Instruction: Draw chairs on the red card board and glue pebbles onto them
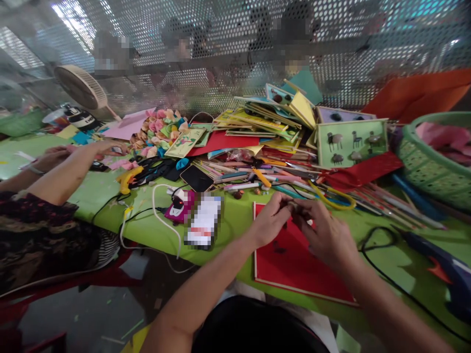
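Observation:
My left hand (270, 219) and my right hand (324, 233) meet above a red card board (290, 267) that lies on the green table (235, 215). Both hands pinch a small thin thing between their fingertips; it is too small to name. Small dark bits lie on the red board under my hands. Scissors with yellow handles (333, 198) rest just beyond my right hand.
A co-worker's arms (62, 169) reach over the table at left, by a yellow glue gun (127, 179) and a pile of paper flowers (158, 130). Stacked craft cards (279, 122), pens, a phone (196, 177), a white cable (165, 220), a green basket (434, 157) and a blue glue gun (441, 264) crowd the table.

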A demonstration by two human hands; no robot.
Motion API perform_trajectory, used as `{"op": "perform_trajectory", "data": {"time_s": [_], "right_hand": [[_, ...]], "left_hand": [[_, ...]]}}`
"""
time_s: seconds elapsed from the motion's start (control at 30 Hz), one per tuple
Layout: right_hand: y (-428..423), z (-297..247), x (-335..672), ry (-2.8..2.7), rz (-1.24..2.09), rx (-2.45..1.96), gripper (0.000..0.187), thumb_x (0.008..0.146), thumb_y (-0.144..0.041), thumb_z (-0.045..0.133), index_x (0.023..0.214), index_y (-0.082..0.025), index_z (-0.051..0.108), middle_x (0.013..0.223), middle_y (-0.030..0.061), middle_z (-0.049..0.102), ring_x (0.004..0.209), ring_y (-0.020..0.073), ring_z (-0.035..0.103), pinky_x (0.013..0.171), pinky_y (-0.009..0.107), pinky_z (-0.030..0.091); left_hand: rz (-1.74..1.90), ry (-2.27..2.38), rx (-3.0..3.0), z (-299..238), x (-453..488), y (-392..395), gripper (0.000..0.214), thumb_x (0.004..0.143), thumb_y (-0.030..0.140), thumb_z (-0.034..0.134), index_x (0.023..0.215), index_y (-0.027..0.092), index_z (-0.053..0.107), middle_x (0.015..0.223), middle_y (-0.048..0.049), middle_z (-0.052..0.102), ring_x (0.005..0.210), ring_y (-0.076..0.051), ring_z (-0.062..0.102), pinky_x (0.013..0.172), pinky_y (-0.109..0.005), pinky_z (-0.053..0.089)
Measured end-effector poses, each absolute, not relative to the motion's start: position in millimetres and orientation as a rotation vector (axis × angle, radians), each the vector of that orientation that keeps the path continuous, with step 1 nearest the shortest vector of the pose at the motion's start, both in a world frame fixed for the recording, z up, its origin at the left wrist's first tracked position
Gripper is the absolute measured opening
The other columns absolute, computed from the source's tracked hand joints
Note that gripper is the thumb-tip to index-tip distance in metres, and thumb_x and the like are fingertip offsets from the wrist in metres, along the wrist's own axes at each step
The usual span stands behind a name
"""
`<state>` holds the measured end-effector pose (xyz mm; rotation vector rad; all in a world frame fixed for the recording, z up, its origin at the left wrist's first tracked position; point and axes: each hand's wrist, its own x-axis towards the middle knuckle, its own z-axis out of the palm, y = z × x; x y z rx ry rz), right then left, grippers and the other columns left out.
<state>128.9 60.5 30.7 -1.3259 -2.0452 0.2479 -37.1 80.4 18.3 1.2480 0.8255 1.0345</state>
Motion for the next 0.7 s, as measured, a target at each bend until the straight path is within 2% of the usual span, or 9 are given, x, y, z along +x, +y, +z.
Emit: {"op": "perform_trajectory", "data": {"time_s": [0.1, 0.2, 0.3, 0.43, 0.5, 0.7], "right_hand": [[58.3, 28.7, 126.2, -2.029, 0.217, -1.324, 0.014, 0.098, -0.028, 0.054, 0.111, -0.024, 0.059, 0.097, 0.0106, 0.082, 0.079, 0.027, 0.08, 0.06, 0.032, 0.055], [57.6, 30.4, 125.1, -1.982, 0.233, -1.327, 0.012, 0.098, -0.03, 0.055, 0.108, -0.024, 0.059, 0.099, 0.0112, 0.082, 0.077, 0.0273, 0.08, 0.06, 0.033, 0.055], [59.7, 33.9, 126.7, -1.923, 0.317, -1.343, 0.013, 0.097, -0.031, 0.057, 0.108, -0.024, 0.059, 0.097, 0.0102, 0.082, 0.076, 0.0271, 0.08, 0.061, 0.033, 0.056], [63.2, 35.3, 130.7, -1.912, 0.388, -1.331, 0.018, 0.093, -0.029, 0.058, 0.111, -0.024, 0.059, 0.1, 0.0106, 0.081, 0.082, 0.0281, 0.08, 0.067, 0.035, 0.058], [63.4, 34.3, 132.1, -1.934, 0.398, -1.316, 0.018, 0.093, -0.028, 0.057, 0.111, -0.024, 0.059, 0.1, 0.0109, 0.081, 0.083, 0.0287, 0.08, 0.067, 0.035, 0.058], [59.4, 32.4, 131.9, -2.003, 0.405, -1.321, 0.017, 0.096, -0.029, 0.055, 0.112, -0.024, 0.058, 0.097, 0.0104, 0.082, 0.084, 0.028, 0.081, 0.065, 0.033, 0.058]], "left_hand": [[1.053, 0.859, 1.251, 18.0, -34.8, 79.4, 0.008, 0.094, 0.023, 0.052, 0.101, 0.021, 0.05, 0.086, 0.0029, 0.052, 0.069, -0.011, 0.047, 0.065, -0.025, 0.042], [1.064, 0.872, 1.249, 19.3, -32.2, 78.8, 0.011, 0.089, 0.017, 0.051, 0.099, 0.022, 0.049, 0.086, 0.0027, 0.052, 0.071, -0.011, 0.047, 0.067, -0.025, 0.042], [1.054, 0.824, 1.239, 22.6, -31.8, 78.7, 0.011, 0.093, 0.025, 0.052, 0.103, 0.021, 0.05, 0.087, 0.0014, 0.054, 0.072, -0.012, 0.05, 0.065, -0.025, 0.042], [1.017, 0.774, 1.206, 26.7, -34.5, 78.7, 0.031, 0.097, 0.048, 0.058, 0.108, 0.02, 0.053, 0.088, 0.0003, 0.055, 0.072, -0.013, 0.05, 0.064, -0.025, 0.041], [1.002, 0.774, 1.203, 27.2, -35.8, 78.5, 0.036, 0.095, 0.054, 0.06, 0.105, 0.021, 0.052, 0.087, 0.0007, 0.054, 0.071, -0.013, 0.049, 0.063, -0.025, 0.041], [1.022, 0.806, 1.281, 24.9, -37.1, 75.8, 0.018, 0.1, 0.039, 0.053, 0.102, 0.021, 0.05, 0.084, 0.0017, 0.051, 0.073, -0.013, 0.049, 0.074, -0.027, 0.045]]}}
